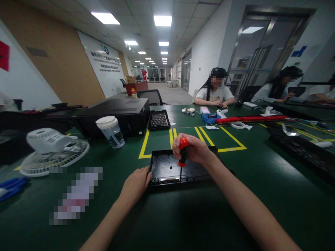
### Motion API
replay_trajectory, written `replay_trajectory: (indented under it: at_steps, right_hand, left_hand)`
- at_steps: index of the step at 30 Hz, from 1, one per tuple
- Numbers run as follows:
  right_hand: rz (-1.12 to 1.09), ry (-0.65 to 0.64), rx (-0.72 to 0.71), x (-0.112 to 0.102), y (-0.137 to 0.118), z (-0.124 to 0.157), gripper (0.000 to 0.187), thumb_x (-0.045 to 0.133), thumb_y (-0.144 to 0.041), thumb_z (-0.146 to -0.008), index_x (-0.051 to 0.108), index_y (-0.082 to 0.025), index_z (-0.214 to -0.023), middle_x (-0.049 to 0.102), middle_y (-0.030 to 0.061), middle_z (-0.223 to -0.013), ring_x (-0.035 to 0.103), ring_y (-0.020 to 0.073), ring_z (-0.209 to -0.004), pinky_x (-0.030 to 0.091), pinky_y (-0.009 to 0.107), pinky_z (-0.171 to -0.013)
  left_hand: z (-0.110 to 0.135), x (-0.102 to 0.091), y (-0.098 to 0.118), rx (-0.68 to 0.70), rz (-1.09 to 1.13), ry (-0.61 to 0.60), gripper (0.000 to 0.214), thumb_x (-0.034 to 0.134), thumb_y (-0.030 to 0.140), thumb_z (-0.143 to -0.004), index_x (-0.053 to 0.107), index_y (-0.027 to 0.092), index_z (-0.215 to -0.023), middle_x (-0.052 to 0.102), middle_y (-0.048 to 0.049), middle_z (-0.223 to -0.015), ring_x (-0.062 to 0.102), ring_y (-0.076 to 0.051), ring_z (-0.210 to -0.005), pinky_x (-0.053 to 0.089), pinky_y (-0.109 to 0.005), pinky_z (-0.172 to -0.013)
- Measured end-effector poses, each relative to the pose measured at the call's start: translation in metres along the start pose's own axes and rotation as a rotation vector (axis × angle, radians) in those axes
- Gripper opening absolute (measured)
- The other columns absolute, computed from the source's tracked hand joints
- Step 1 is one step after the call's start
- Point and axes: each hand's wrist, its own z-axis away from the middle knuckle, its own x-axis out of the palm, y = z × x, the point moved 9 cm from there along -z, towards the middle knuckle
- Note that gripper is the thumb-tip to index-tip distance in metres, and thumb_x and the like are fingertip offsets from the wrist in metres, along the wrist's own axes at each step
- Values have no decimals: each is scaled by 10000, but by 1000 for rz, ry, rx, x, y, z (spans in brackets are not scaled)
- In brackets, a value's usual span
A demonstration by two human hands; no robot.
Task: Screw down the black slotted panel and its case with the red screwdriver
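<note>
Looked like an office-cum-workshop: showed rectangular white ceiling lights (162,21) at twelve o'clock, a white wall panel with dark lettering (103,59) at ten, and a green, yellow-taped worktable (164,216) at six.

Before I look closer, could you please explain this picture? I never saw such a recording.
No robot is here: these are a person's two bare hands, seen from one head-worn camera looking forward and down. The right hand holds a red-and-black screwdriver, its shaft pointing down into a shallow, black rectangular tray. The left hand touches the tray's left edge. Under them is a dark green tabletop with yellow lines. To the left are a clear plastic cup with a white lid and a round white fan.
</note>
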Motion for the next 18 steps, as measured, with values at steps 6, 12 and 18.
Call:
replay_trajectory:
  at_steps: [6, 12, 18]
  right_hand:
    - [43, 17, 17, -2, 0, 2, 261, 474, -393, -803, 538, -142, -837, 547, 37, -725, 529, 145, -614, 407, 291, -588]
    - [63, 10, 26, 0, 1, 3, 254, 471, -388, -816, 530, -145, -858, 539, 39, -736, 525, 150, -642, 402, 289, -600]
    - [86, 24, 34, -1, 2, 4, 261, 479, -397, -821, 518, -149, -889, 538, 42, -754, 525, 152, -665, 407, 291, -619]
  left_hand:
    - [0, -1, 0, -11, 11, -1, 399, 318, 335, -900, 524, 146, -1185, 628, -108, -1096, 586, -209, -975, 453, -306, -811]
    - [0, -1, 0, -24, 30, -10, 402, 317, 327, -900, 515, 144, -1198, 626, -111, -1104, 583, -209, -982, 445, -313, -831]
    - [0, 1, -1, -23, 5, -19, 403, 315, 339, -899, 519, 152, -1191, 628, -108, -1099, 586, -209, -988, 449, -310, -826]
